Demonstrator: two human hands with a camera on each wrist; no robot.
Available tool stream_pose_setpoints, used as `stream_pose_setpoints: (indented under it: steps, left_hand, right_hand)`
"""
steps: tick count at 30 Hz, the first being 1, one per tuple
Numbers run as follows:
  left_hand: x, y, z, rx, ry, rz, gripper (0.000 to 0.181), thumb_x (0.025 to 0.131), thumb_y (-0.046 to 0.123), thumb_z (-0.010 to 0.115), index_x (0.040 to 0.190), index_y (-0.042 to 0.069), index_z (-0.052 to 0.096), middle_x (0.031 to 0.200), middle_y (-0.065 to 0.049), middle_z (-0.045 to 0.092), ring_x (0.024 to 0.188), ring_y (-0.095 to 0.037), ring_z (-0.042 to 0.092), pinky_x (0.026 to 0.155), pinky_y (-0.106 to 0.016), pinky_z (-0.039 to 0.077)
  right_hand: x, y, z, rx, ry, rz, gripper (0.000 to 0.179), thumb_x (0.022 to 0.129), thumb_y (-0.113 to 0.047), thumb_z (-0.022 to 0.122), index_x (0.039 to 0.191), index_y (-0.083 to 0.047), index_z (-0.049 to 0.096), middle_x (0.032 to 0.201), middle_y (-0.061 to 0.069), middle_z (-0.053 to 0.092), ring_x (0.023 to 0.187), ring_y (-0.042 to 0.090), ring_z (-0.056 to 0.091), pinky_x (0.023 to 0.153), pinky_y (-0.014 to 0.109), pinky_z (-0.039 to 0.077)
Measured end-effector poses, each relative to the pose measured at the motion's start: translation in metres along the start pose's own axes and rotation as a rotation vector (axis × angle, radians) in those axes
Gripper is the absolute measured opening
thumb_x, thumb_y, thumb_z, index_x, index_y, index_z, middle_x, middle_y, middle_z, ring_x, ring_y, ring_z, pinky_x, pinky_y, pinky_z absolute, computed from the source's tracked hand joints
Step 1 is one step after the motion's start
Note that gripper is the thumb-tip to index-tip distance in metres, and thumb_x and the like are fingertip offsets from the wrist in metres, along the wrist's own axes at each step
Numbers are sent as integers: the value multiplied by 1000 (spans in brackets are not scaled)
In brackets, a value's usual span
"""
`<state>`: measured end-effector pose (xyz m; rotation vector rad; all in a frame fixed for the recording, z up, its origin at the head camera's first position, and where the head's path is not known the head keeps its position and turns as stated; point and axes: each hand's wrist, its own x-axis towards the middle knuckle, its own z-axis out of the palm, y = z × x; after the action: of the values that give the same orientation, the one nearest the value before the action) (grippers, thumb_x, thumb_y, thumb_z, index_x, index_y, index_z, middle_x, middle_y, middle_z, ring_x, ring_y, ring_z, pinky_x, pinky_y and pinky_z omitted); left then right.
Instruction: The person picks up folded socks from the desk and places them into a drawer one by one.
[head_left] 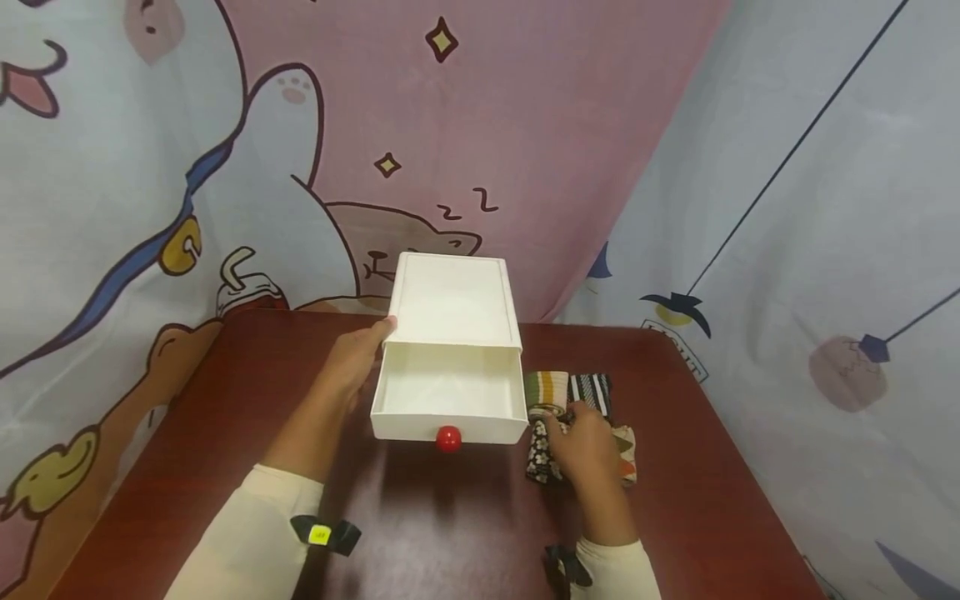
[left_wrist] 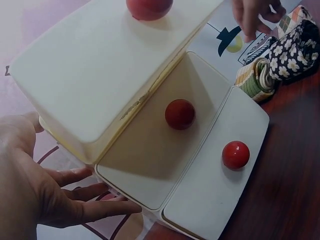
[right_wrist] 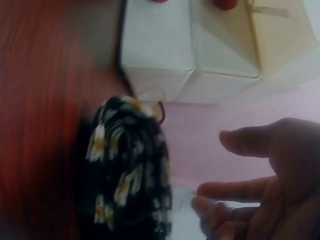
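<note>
A white drawer unit [head_left: 453, 300] with red knobs stands mid-table, its top drawer [head_left: 412, 427] pulled out and bare inside. My left hand [head_left: 351, 365] rests against the unit's left side; in the left wrist view its fingers [left_wrist: 100, 211] are extended along the wall. To the unit's right sit several patterned, rolled socks: a black floral roll [head_left: 538, 460], a green-and-yellow striped roll [head_left: 551, 390], a black-and-white striped roll [head_left: 595, 392] and an orange-patterned roll [head_left: 627, 454]. Over them hovers my right hand [head_left: 588, 446], thumb and fingers apart, holding nothing in the right wrist view.
The dark red-brown table [head_left: 705, 500] reaches back to a cartoon-printed cloth [head_left: 525, 108] hanging behind and along both sides. Two lower drawers, with a red knob [left_wrist: 236, 155] on the bottom one, are closed beneath the projecting top drawer.
</note>
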<state>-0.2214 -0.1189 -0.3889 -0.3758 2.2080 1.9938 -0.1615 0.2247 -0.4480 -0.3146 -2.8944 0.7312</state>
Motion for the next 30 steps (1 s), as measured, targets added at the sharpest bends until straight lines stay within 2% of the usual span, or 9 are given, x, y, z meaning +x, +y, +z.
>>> stream_pose_setpoints:
  steps: [1, 4, 6, 10, 16, 19, 25, 30]
  left_hand:
    - [0, -1, 0, -2, -3, -3, 73, 107, 58, 57, 148, -2, 62, 138, -25, 69, 110, -27, 73, 82, -35, 63]
    - [0, -2, -1, -15, -5, -7, 72, 107, 58, 58, 147, -2, 62, 136, -24, 70, 107, -26, 73, 82, -35, 63]
    - [-1, -2, -2, -25, -6, -7, 72, 107, 58, 59, 147, -2, 62, 135, -24, 70, 107, -26, 73, 81, -36, 64]
    - [-1, -1, -3, -17, -8, -12, 75, 107, 59, 59, 152, -1, 59, 143, -26, 66, 119, -32, 71, 86, -37, 64]
    - [0, -1, -2, -30, -18, -24, 77, 106, 59, 60, 157, 1, 55, 151, -26, 62, 133, -38, 65, 93, -40, 63]
    - [0, -1, -3, -34, -21, -26, 77, 106, 59, 60, 157, 1, 54, 153, -25, 61, 137, -39, 63, 99, -43, 62]
    - [-1, -1, -3, -26, -31, -24, 78, 106, 59, 60, 158, 2, 53, 157, -23, 58, 143, -42, 60, 108, -50, 58]
    - [0, -1, -4, -37, -40, -22, 78, 106, 59, 60, 158, 2, 53, 156, -24, 58, 143, -43, 60, 104, -47, 60]
  right_hand:
    - [0, 2, 1, -11, -22, 7, 56, 102, -40, 71, 136, 5, 67, 127, 31, 73, 115, 52, 72, 91, 67, 58]
    - [1, 7, 7, -28, -42, -10, 59, 100, -39, 75, 137, 7, 65, 129, 35, 67, 117, 55, 69, 94, 69, 57]
    - [2, 10, 12, -29, -25, -41, 57, 96, -36, 80, 131, 8, 67, 124, 35, 66, 113, 56, 68, 92, 69, 56]
    - [12, 26, 32, -30, 4, -60, 58, 88, -38, 87, 123, 4, 70, 119, 33, 65, 113, 56, 66, 90, 70, 56]
    - [34, 58, 67, -42, -78, -29, 81, 85, -46, 91, 140, 6, 62, 129, 39, 65, 123, 59, 65, 98, 71, 57]
    - [41, 65, 77, -59, -92, -41, 84, 85, -44, 93, 141, 10, 60, 129, 41, 66, 123, 60, 65, 101, 70, 56]
    - [36, 55, 77, -42, -109, -34, 85, 86, -33, 92, 142, 18, 54, 134, 44, 60, 125, 61, 63, 105, 71, 54]
    - [24, 35, 62, 13, -98, -2, 89, 82, -32, 95, 145, 13, 52, 136, 44, 55, 125, 62, 61, 104, 70, 55]
